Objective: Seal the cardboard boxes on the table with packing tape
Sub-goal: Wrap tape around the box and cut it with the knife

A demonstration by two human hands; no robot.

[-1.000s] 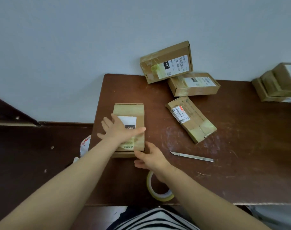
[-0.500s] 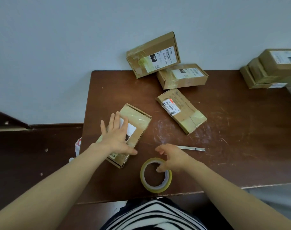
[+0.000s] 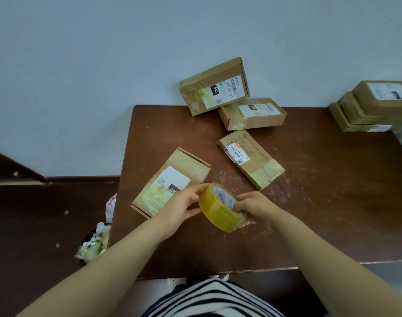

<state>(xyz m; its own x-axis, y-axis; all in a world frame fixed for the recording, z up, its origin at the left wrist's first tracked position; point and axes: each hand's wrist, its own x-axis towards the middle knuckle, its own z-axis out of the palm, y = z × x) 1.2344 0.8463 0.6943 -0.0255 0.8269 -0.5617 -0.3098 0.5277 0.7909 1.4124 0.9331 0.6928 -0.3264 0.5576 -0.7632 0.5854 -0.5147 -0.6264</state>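
A roll of yellowish packing tape (image 3: pixel 220 210) is held upright above the brown table (image 3: pixel 321 202). My right hand (image 3: pixel 256 208) grips it from the right with fingers in its core. My left hand (image 3: pixel 184 205) touches its left side with thumb and fingertips. Just behind my left hand lies a flat cardboard box (image 3: pixel 172 181) with a white label, turned diagonally. Another labelled box (image 3: pixel 250 162) lies to its right. Two more boxes sit at the back: one (image 3: pixel 214 86) leans on the wall, one (image 3: pixel 252 114) lies flat.
A stack of boxes (image 3: pixel 369 106) stands at the table's back right corner. A bin with crumpled paper and plastic (image 3: pixel 94 241) sits on the floor left of the table. The table's near edge is close to my striped shirt.
My right hand lifted the tape roll off the table and turned it upright. My left hand left the diagonal box and came to the roll. The knife is no longer visible.
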